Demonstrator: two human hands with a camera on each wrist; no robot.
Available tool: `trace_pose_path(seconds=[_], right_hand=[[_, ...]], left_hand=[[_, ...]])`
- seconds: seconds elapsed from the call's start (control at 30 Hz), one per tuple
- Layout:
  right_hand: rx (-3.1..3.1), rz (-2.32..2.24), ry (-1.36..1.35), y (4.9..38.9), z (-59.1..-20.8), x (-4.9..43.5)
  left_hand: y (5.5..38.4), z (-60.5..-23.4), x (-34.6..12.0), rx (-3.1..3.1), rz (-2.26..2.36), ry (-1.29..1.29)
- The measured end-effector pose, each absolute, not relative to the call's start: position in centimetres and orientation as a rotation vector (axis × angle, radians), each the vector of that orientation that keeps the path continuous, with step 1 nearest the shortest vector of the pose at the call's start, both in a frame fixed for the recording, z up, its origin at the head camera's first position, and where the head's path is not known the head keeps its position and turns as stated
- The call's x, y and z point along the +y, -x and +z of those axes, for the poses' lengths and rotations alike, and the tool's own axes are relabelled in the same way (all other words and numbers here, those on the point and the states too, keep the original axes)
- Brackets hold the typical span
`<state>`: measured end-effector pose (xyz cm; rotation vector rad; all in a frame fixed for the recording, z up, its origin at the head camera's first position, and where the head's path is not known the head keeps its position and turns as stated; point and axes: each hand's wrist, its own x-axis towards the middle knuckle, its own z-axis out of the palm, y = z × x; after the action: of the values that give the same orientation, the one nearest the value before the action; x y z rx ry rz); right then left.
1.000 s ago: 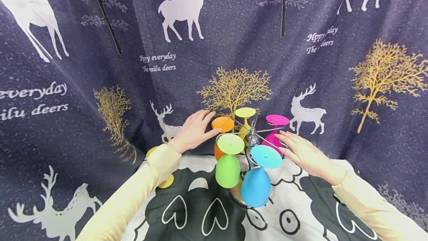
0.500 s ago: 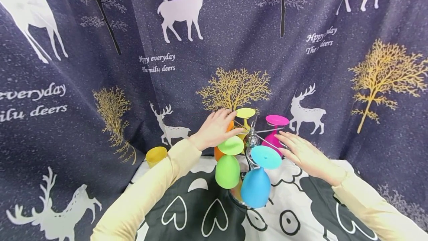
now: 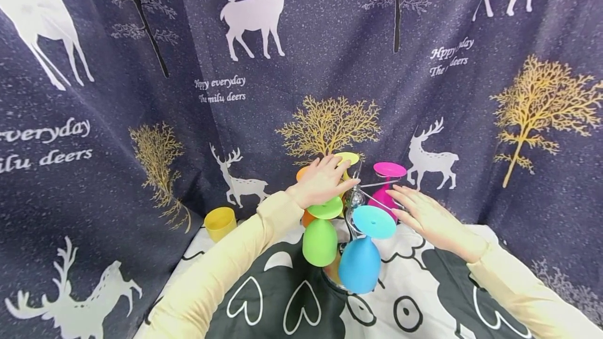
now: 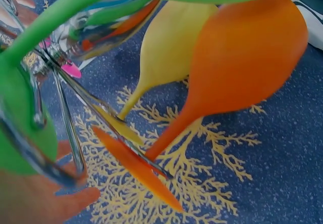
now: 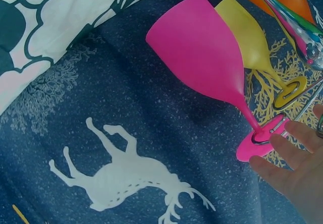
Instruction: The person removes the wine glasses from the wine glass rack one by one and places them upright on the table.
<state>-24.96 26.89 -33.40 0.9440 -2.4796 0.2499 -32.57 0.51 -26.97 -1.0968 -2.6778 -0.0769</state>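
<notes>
Several coloured goblets hang upside down by their feet from a chrome rack [image 3: 355,200] in the head view. The green goblet [image 3: 319,242] and the blue goblet [image 3: 360,266] are at the front, the pink goblet [image 3: 382,200] at the right. Behind are the orange goblet [image 4: 247,47] and the yellow goblet [image 4: 169,42], mostly hidden by my left hand in the head view. That left hand [image 3: 322,182] reaches over the rack, fingers extended, fingertips at the yellow goblet's foot. My right hand [image 3: 431,216] has spread fingers beside the pink goblet's foot [image 5: 252,148].
Another yellow goblet [image 3: 220,222] stands mouth up at the left, its lower part behind my left sleeve. A black and white patterned cloth [image 3: 278,297] covers the table. Close behind the rack hangs a dark curtain [image 3: 325,67] printed with deer and trees.
My left hand has moved right, from beside the orange goblet's foot across to the yellow one's, and its sleeve has uncovered the standing yellow goblet's bowl. The right hand stays in place.
</notes>
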Motion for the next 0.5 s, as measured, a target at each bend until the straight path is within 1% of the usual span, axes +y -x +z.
trace_pose_path(seconds=[0.13, 0.5], right_hand=[[-2.536, 0.294, -0.879, 25.0, -33.3, 26.8], [-2.544, 0.315, -0.863, 24.9, -33.4, 26.8]], left_hand=[[32.6, -27.1, 1.1, -2.697, -0.053, 1.096], [32.7, -27.8, 2.1, -2.699, 0.014, 1.098]])
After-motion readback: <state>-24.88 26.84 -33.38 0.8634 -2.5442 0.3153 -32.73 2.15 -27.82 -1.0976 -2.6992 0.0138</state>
